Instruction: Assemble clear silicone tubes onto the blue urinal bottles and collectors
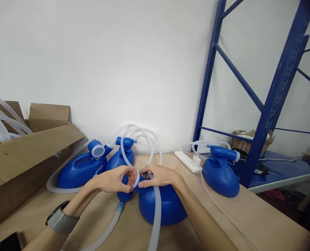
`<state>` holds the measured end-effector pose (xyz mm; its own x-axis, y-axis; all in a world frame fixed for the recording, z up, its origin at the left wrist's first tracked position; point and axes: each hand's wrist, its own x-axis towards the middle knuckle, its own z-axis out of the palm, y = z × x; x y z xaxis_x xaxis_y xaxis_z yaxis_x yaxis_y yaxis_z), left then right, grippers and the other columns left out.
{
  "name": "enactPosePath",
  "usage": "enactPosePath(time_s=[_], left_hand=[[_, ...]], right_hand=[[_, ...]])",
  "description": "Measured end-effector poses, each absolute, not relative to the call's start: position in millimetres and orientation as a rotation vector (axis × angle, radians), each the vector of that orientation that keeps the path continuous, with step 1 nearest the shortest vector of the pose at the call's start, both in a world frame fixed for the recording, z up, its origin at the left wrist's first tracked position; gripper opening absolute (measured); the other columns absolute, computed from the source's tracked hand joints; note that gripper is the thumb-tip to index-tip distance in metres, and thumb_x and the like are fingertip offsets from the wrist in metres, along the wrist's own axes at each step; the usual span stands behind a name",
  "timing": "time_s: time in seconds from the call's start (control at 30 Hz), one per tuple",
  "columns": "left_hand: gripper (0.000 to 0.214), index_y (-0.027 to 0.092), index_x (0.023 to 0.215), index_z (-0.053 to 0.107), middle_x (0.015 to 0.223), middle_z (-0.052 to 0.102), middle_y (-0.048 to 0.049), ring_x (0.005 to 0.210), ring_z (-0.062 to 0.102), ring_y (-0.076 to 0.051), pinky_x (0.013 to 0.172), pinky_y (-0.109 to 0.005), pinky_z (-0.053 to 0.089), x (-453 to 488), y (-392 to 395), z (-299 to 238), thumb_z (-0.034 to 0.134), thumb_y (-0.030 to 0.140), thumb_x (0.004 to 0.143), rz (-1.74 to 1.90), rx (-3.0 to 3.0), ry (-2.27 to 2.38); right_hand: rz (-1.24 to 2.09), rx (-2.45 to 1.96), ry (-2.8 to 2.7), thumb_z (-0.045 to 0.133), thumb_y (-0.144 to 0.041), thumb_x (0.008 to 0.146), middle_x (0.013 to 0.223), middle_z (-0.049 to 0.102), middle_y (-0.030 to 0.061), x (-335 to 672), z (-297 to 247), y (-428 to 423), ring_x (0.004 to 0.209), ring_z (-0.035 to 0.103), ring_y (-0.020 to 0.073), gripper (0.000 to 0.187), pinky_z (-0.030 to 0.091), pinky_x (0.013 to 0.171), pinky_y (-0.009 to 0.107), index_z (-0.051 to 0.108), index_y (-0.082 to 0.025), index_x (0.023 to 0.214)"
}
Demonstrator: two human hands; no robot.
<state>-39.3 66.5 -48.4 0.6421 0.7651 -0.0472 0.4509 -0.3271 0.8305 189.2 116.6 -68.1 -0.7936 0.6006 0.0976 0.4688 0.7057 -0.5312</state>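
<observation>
We are gripping a blue funnel piece [125,190] with our left hand [118,178] and pinching the white-ringed neck [137,180] of a blue bottle [162,205] with our right hand [156,175] (a translucent hose [156,216] is draping over the bottle), centred on the wooden table [249,216].

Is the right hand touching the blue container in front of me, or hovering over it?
Touching. The head view shows the right hand wrapped around the neck of the blue container, fingers pressed on it, no gap.
</observation>
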Motion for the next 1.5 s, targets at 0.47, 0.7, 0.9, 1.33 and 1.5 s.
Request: enactPosePath(time_s=[0.47, 0.7, 0.9, 1.33, 1.5], left_hand=[[0.01, 0.018, 0.074, 0.065, 0.076, 0.063, -0.0006, 0.078, 0.056, -0.018, 0.076, -0.031, 0.043, -31.1, 52.9, -39.7, 0.063, 0.025, 0.067, 0.521, 1.746, 1.174], [0.018, 0.018, 0.078, 0.06, 0.074, 0.062, 0.0017, 0.078, 0.054, -0.017, 0.078, -0.031, 0.04, -22.3, 52.0, -41.2, 0.065, 0.024, 0.062, 0.559, 1.575, 1.211], [0.023, 0.02, 0.08, 0.055, 0.075, 0.05, 0.0052, 0.076, 0.043, -0.014, 0.071, -0.027, 0.032, -21.4, 45.5, -38.3, 0.068, 0.027, 0.062, 0.475, 1.636, 1.21], [0.028, 0.021, 0.086, 0.056, 0.088, 0.055, 0.0029, 0.087, 0.049, -0.017, 0.077, -0.028, 0.037, -29.2, 43.2, -31.4, 0.067, 0.018, 0.06, 0.387, 1.732, 1.154], [0.028, 0.022, 0.086, 0.057, 0.089, 0.056, 0.0028, 0.09, 0.05, -0.017, 0.08, -0.029, 0.039, -30.7, 45.0, -33.8, 0.067, 0.017, 0.061, 0.389, 1.714, 1.123]], right_hand=[[0.741, -0.844, -2.651, 0.076, -0.06, 0.077, 0.074, 0.057, -0.0022, 187.7, -67.8, 114.7, 0.068, 0.05, 0.013, 0.045, 0.037, 0.063, 0.025, 0.073, -0.017, 0.089], [0.697, -0.873, -2.666, 0.076, -0.065, 0.074, 0.074, 0.056, -0.0027, 186.3, -64.9, 112.4, 0.068, 0.049, 0.0124, 0.049, 0.035, 0.061, 0.025, 0.069, -0.017, 0.083], [0.698, -0.885, -2.667, 0.077, -0.063, 0.073, 0.074, 0.056, -0.0034, 186.6, -66.0, 113.2, 0.067, 0.048, 0.0113, 0.049, 0.032, 0.059, 0.024, 0.071, -0.017, 0.087], [0.672, -0.831, -2.666, 0.076, -0.059, 0.076, 0.066, 0.056, -0.0036, 186.8, -67.9, 113.8, 0.063, 0.042, 0.0108, 0.044, 0.027, 0.057, 0.025, 0.076, -0.016, 0.085], [0.694, -0.815, -2.671, 0.075, -0.055, 0.079, 0.066, 0.056, -0.0034, 187.1, -70.5, 117.2, 0.063, 0.043, 0.011, 0.04, 0.029, 0.058, 0.025, 0.075, -0.015, 0.081]])
